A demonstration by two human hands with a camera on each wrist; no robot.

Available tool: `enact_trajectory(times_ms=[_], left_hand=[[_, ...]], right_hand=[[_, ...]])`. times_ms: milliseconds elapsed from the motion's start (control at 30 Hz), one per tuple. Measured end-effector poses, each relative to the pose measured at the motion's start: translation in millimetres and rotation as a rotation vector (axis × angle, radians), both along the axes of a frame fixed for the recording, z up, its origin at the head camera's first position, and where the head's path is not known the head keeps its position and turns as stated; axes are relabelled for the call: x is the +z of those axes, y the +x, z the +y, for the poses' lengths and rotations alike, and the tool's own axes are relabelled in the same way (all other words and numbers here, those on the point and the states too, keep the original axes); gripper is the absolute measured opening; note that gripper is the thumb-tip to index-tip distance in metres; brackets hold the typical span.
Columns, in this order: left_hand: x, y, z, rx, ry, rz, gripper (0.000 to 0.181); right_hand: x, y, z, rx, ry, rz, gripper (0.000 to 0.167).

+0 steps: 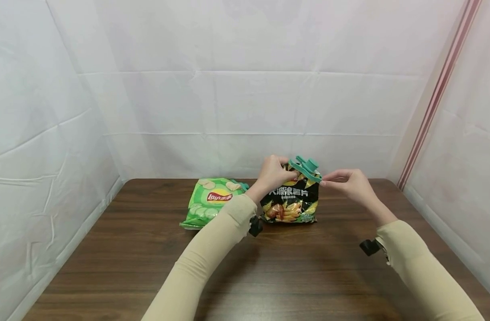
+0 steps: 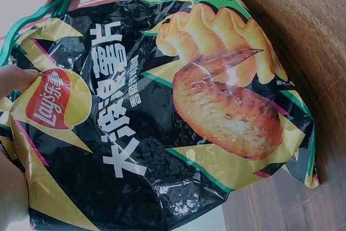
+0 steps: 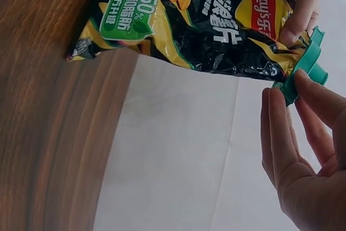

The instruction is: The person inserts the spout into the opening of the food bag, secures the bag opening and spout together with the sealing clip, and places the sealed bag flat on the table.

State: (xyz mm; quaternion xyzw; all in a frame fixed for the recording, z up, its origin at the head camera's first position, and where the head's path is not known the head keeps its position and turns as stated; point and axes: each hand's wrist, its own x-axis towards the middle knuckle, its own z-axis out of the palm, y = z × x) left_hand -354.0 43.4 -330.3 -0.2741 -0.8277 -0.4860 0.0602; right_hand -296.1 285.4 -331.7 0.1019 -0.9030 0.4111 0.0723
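Note:
A black and yellow chip bag (image 1: 289,200) stands on the table toward its far side, its top slightly tilted. Across its top edge lies a teal bag clip (image 1: 307,168) with a round spout. My left hand (image 1: 274,174) grips the upper left of the bag, the thumb pressed on its front by the red logo in the left wrist view. From the other side, my right hand (image 3: 308,150) pinches the end of the clip (image 3: 308,63) between thumb and fingers. The left hand's fingers behind the bag are mostly hidden.
Left of the black bag lies a green chip bag (image 1: 209,200), with another teal clip (image 1: 241,183) at its upper right corner, partly behind my left wrist. The dark wooden table (image 1: 293,276) ends at a white cloth wall (image 1: 245,102).

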Motion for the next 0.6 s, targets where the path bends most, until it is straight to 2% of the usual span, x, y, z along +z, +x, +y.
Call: enact_trajectory(times_ms=[133,200,333,600], left_hand=[[0.1,1.0,0.4,0.007,0.001,0.021,0.024],[0.2,1.6,0.6,0.014,0.007,0.024,0.014],[0.2,1.7,1.1,0.030,-0.006,0.024,0.010],[0.7,2.0,0.9,0.055,-0.035,0.013,0.029]], right_hand=[[2.0,-1.9,-5,-0.009,-0.030,0.008,0.038],[2.7,-3.2,-7,-0.009,-0.037,0.017,0.038],[3.4,-4.5,-10,0.003,-0.041,0.039,0.039],[-2.5,-3.8,-14,-0.026,-0.063,0.099,0.036]])
